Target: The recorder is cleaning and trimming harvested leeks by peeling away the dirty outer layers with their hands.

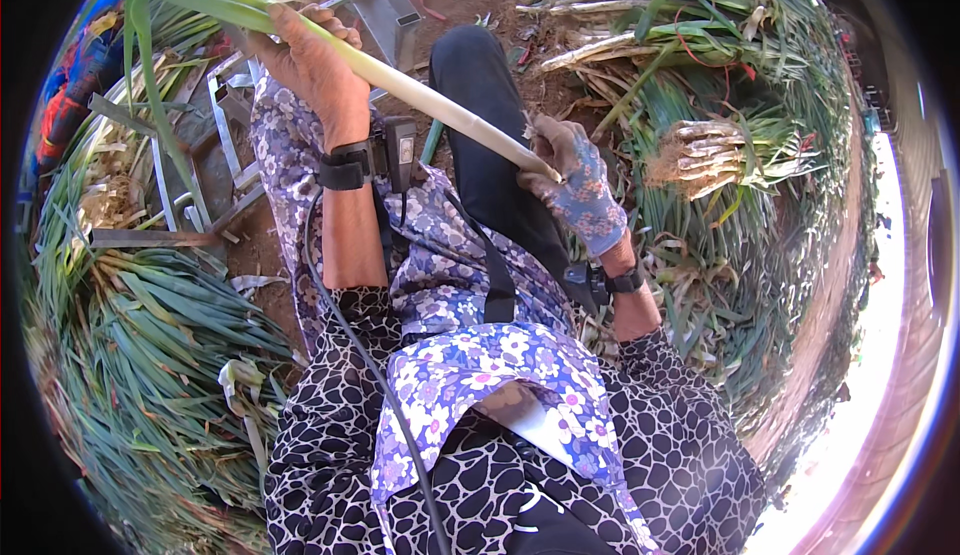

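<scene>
A long green onion (440,107) with a white shank slants across in front of my lap, its green leaves at the upper left. My bare left hand (322,77) is closed round it where the white turns green. At the white root end, my right hand (570,173), in a flowered glove with bare fingertips, has its fingers closed on the shank. Some thin loose skin shows by the right fingertips. Wrist straps with small devices sit on both forearms.
Piled green onions (170,355) lie on my left. More stalks (610,5) are stacked at the far right, and a bundle with roots (710,155) rests on the right pile. A metal frame (215,145) stands left of my legs. A cable (370,345) runs down my front.
</scene>
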Motion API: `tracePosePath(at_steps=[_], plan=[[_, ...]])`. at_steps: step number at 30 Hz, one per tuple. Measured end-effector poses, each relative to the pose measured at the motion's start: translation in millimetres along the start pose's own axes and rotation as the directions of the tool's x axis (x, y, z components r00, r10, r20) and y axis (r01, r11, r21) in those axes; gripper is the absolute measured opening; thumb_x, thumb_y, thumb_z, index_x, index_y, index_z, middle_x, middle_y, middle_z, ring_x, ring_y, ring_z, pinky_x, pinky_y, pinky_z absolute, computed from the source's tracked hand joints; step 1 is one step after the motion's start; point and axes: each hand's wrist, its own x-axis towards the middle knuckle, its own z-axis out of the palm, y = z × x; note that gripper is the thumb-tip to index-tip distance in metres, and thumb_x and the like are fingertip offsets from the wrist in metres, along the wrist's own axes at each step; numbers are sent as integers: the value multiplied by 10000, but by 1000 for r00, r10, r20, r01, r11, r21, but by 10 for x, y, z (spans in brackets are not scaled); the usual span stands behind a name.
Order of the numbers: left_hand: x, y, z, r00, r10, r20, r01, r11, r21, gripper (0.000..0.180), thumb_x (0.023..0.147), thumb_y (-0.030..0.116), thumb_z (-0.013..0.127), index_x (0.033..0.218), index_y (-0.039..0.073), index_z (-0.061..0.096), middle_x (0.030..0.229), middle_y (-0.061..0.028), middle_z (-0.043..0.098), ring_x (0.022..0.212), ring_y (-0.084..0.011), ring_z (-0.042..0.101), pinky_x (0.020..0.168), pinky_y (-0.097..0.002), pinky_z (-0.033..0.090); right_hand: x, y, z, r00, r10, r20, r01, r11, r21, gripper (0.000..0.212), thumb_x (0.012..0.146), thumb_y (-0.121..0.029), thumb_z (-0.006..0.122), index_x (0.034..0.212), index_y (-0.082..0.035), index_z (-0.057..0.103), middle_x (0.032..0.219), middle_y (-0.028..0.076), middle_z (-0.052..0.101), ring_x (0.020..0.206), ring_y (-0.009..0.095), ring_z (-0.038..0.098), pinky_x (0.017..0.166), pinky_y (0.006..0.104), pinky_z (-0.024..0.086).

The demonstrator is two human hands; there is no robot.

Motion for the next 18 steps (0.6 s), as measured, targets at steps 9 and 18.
tracePosePath(at_steps=[9,18], plan=[[-27,-12,-1,999,0,39,2,999,-48,300,936,312,535,1136,166,365,680,-38,525,545,-130,499,461,-272,398,2,17,-5,998,-20,59,16,997,71,582,629,15,717,1177,-85,548,826,81,545,797,279,529,716,382,446],[-55,11,66,997,79,-2,-78,996,44,371,919,226,560,1197,108,345,669,-37,512,503,-104,504,414,-234,426,-150,53,2,999,41,13,-42,979,199,507,686,53,691,1163,-71,572,811,40,555,757,183,557,673,294,463]])
